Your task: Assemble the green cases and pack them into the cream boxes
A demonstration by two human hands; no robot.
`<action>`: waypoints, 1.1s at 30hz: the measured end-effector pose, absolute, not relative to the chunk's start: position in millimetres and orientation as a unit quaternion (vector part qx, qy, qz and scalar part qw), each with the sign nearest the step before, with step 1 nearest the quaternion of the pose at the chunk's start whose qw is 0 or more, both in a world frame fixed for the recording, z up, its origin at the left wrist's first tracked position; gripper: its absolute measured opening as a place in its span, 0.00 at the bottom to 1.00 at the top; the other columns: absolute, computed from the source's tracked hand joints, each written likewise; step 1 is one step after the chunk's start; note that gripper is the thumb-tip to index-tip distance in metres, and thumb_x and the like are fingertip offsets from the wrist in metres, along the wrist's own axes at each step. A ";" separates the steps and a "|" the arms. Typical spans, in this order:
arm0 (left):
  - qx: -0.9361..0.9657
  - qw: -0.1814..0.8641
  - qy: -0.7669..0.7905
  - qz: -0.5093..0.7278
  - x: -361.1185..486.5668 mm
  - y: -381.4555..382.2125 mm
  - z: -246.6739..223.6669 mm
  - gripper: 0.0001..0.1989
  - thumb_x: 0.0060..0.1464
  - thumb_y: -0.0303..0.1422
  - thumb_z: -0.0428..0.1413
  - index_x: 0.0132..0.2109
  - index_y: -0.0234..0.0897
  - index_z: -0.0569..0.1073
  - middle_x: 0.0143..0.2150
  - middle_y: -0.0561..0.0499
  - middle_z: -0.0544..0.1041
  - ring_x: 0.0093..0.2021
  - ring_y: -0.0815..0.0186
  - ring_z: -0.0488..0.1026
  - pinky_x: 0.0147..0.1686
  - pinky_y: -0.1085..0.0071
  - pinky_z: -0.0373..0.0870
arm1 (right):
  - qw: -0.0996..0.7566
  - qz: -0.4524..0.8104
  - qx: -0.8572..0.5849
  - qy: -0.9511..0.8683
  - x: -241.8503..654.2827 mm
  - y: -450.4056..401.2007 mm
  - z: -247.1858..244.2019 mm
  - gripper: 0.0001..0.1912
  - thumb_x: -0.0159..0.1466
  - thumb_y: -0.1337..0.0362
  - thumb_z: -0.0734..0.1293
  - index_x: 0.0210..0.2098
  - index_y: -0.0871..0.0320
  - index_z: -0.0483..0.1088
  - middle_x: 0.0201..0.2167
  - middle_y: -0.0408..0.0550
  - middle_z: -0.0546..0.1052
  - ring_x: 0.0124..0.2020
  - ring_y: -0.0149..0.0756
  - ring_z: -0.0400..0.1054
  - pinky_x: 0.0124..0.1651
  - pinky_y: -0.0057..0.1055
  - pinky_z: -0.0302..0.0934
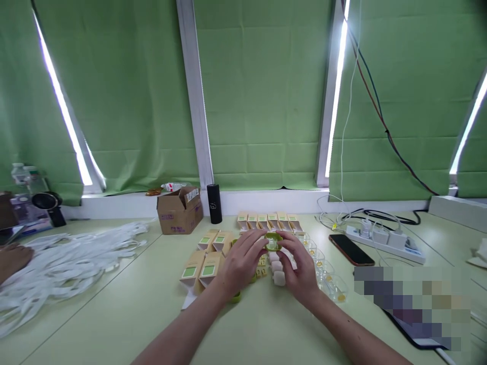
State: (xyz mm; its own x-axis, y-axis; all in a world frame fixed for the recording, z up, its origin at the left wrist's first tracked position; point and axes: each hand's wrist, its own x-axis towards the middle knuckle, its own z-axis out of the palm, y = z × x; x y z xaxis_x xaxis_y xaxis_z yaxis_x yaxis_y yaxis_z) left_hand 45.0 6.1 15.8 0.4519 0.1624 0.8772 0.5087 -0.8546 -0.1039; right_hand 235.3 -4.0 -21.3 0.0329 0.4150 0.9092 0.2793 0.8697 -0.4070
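Between my two hands is a small green square-shaped piece with a pale middle (273, 242). My left hand (243, 261) grips its left edge, and my right hand (300, 268) has its right edge between thumb and fingers. White rounded blocks (279, 278) lie below it, beside small yellowish pieces (261, 267). Clear round plastic pieces (335, 288) are lined up right of my right hand. Cardboard boxes with green labels (210, 267) stand left of my left hand, and a row of similar boxes (268, 221) is behind. Other green pieces are partly hidden under my left hand.
White straps (79, 258) spread over the left side, near another person's hand (15, 261). An open carton (179, 211) and black cylinder (214, 204) stand behind. A phone (351, 249), power strip (386, 243) and partly pixelated tablet (422, 339) are at the right.
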 end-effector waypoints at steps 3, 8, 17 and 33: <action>-0.827 0.181 -0.190 -0.498 42.4 4.7 7.7 0.20 0.67 0.22 0.55 0.62 0.42 0.70 0.60 0.39 0.79 0.61 0.54 0.76 0.59 0.49 0.78 | 0.679 0.114 -0.238 -0.685 231.5 -3.7 -29.8 0.17 0.73 0.69 0.63 0.60 0.50 0.67 0.60 0.56 0.75 0.62 0.47 0.72 0.60 0.52 0.72; -0.811 0.176 -0.195 -0.523 35.5 1.9 -0.9 0.18 0.66 0.21 0.55 0.60 0.41 0.72 0.57 0.39 0.81 0.59 0.56 0.78 0.56 0.53 0.79 | 0.664 0.134 -0.243 -0.695 228.1 -3.7 -40.2 0.19 0.72 0.68 0.64 0.61 0.50 0.64 0.60 0.56 0.75 0.56 0.45 0.76 0.55 0.46 0.76; -0.760 0.048 -0.308 -0.571 37.0 0.1 -12.1 0.06 0.68 0.32 0.56 0.50 0.40 0.75 0.42 0.45 0.83 0.43 0.58 0.81 0.44 0.61 0.80 | 0.626 0.112 -0.270 -0.723 227.6 -1.9 -51.0 0.20 0.72 0.67 0.63 0.63 0.49 0.64 0.53 0.54 0.77 0.45 0.43 0.78 0.46 0.43 0.78; -0.678 -0.287 -0.358 -0.574 54.2 -12.4 -10.7 0.15 0.63 0.46 0.60 0.41 0.39 0.72 0.33 0.50 0.80 0.32 0.62 0.80 0.32 0.70 0.75 | 0.629 0.126 -0.305 -0.704 222.3 -3.9 -48.2 0.20 0.68 0.66 0.68 0.59 0.50 0.66 0.49 0.53 0.74 0.45 0.46 0.71 0.45 0.44 0.73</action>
